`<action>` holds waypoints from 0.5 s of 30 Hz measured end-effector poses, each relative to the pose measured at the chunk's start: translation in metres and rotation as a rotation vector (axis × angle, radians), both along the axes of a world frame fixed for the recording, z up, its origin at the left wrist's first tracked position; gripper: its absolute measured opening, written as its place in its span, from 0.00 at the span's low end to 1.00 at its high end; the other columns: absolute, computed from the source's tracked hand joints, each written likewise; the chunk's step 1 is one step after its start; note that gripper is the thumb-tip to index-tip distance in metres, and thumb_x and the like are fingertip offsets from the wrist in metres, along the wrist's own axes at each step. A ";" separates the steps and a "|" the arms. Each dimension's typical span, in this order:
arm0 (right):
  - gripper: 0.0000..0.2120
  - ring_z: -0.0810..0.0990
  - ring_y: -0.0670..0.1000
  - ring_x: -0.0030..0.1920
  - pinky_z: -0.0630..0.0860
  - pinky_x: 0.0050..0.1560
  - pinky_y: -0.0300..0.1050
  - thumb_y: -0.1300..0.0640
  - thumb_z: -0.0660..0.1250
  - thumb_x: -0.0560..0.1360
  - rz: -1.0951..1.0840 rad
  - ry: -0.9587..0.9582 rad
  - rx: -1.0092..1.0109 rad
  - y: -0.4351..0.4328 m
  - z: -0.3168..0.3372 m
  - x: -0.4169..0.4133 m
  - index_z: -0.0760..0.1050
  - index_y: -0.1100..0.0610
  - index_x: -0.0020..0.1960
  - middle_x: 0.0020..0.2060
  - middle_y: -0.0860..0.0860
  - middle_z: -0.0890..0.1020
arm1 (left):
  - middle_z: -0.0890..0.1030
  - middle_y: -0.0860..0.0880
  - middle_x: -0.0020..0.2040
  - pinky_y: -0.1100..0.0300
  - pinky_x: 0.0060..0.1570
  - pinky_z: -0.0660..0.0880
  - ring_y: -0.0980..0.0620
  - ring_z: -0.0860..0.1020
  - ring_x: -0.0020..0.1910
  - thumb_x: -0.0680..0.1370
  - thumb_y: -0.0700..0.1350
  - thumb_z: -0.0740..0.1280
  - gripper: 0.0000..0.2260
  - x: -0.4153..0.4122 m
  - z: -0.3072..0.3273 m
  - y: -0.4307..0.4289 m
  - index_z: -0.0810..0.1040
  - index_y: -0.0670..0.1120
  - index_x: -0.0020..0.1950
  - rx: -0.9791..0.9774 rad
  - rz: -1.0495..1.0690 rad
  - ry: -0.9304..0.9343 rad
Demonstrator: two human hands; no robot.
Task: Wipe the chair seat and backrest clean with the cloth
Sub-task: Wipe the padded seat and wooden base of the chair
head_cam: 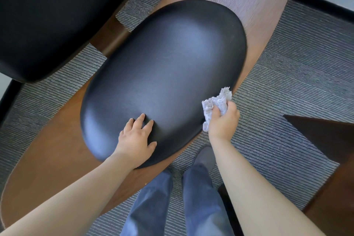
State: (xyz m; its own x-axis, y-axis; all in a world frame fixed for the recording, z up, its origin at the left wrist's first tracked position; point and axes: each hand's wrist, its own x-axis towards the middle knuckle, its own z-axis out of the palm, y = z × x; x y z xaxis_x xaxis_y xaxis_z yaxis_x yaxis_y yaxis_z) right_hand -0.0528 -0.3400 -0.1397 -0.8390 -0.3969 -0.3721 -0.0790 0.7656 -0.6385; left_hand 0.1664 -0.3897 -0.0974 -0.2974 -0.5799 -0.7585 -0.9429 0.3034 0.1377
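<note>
A black padded chair seat point(164, 71) fills the middle of the view, set on a curved brown wooden shell point(47, 159). The black backrest point(49, 15) rises at the upper left, joined by a wooden post point(113, 38). My left hand point(137, 140) lies flat on the seat's near edge, fingers spread. My right hand point(223, 120) grips a crumpled white cloth point(215, 104) just off the seat's right edge, above the carpet.
Grey ribbed carpet point(287, 73) surrounds the chair. A dark wooden piece of furniture point(325, 140) stands at the right. My legs in blue jeans point(199, 197) and a grey shoe point(205, 156) are below the seat. A black baseboard point(325, 4) runs at the upper right.
</note>
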 end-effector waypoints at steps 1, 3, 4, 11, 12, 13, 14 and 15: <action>0.16 0.73 0.55 0.55 0.66 0.51 0.38 0.58 0.66 0.77 0.009 0.007 0.012 -0.002 -0.001 -0.007 0.71 0.62 0.62 0.57 0.58 0.74 | 0.47 0.50 0.79 0.46 0.74 0.57 0.42 0.48 0.77 0.78 0.57 0.61 0.31 -0.003 0.000 -0.001 0.52 0.54 0.78 0.006 -0.001 -0.003; 0.14 0.73 0.53 0.53 0.64 0.48 0.37 0.58 0.65 0.77 0.022 0.017 0.020 -0.007 -0.002 -0.021 0.72 0.63 0.60 0.56 0.58 0.74 | 0.46 0.50 0.79 0.46 0.74 0.57 0.42 0.47 0.77 0.78 0.57 0.60 0.31 -0.009 -0.001 -0.004 0.51 0.54 0.78 0.015 0.002 -0.013; 0.14 0.73 0.54 0.52 0.67 0.49 0.40 0.57 0.65 0.77 0.019 0.023 0.019 -0.011 -0.003 -0.028 0.72 0.63 0.59 0.55 0.58 0.75 | 0.45 0.50 0.79 0.46 0.74 0.57 0.41 0.47 0.77 0.78 0.57 0.60 0.31 -0.012 -0.001 -0.006 0.51 0.54 0.78 0.021 0.005 -0.018; 0.09 0.78 0.62 0.50 0.76 0.49 0.58 0.61 0.59 0.78 -0.128 0.060 0.208 -0.017 -0.004 -0.068 0.71 0.63 0.57 0.55 0.60 0.75 | 0.43 0.51 0.79 0.48 0.74 0.58 0.42 0.46 0.77 0.79 0.56 0.60 0.32 -0.031 -0.001 -0.020 0.48 0.53 0.78 0.088 0.036 -0.034; 0.09 0.78 0.62 0.50 0.76 0.48 0.59 0.61 0.60 0.78 -0.120 0.059 0.231 -0.014 0.000 -0.067 0.71 0.63 0.57 0.55 0.60 0.75 | 0.43 0.51 0.79 0.48 0.74 0.59 0.42 0.46 0.77 0.79 0.56 0.60 0.32 -0.034 0.000 -0.022 0.49 0.53 0.78 0.103 0.039 -0.031; 0.10 0.78 0.62 0.50 0.76 0.47 0.58 0.60 0.60 0.78 -0.105 0.059 0.249 -0.011 0.003 -0.064 0.71 0.63 0.57 0.55 0.60 0.75 | 0.44 0.50 0.79 0.48 0.73 0.59 0.43 0.48 0.77 0.79 0.56 0.60 0.32 -0.036 0.002 -0.025 0.49 0.53 0.78 0.117 0.041 -0.028; 0.10 0.77 0.62 0.50 0.74 0.44 0.56 0.59 0.61 0.78 -0.084 0.067 0.267 -0.007 0.009 -0.061 0.71 0.62 0.58 0.55 0.60 0.75 | 0.46 0.50 0.79 0.49 0.73 0.60 0.43 0.50 0.77 0.79 0.56 0.60 0.31 -0.038 0.004 -0.028 0.50 0.53 0.78 0.131 0.045 -0.023; 0.11 0.77 0.62 0.50 0.72 0.42 0.53 0.58 0.62 0.78 -0.062 0.087 0.280 -0.004 0.015 -0.057 0.71 0.62 0.58 0.55 0.59 0.75 | 0.47 0.50 0.79 0.49 0.72 0.61 0.43 0.53 0.76 0.78 0.56 0.60 0.31 -0.041 0.006 -0.031 0.51 0.52 0.78 0.144 0.052 -0.013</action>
State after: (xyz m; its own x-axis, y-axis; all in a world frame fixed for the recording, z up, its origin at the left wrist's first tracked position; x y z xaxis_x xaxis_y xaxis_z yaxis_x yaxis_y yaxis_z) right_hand -0.1101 -0.3443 -0.1247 -0.8920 -0.2361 -0.3854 -0.0720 0.9161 -0.3945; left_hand 0.1255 -0.4206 -0.0912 -0.2590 -0.4792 -0.8386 -0.9589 0.2320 0.1636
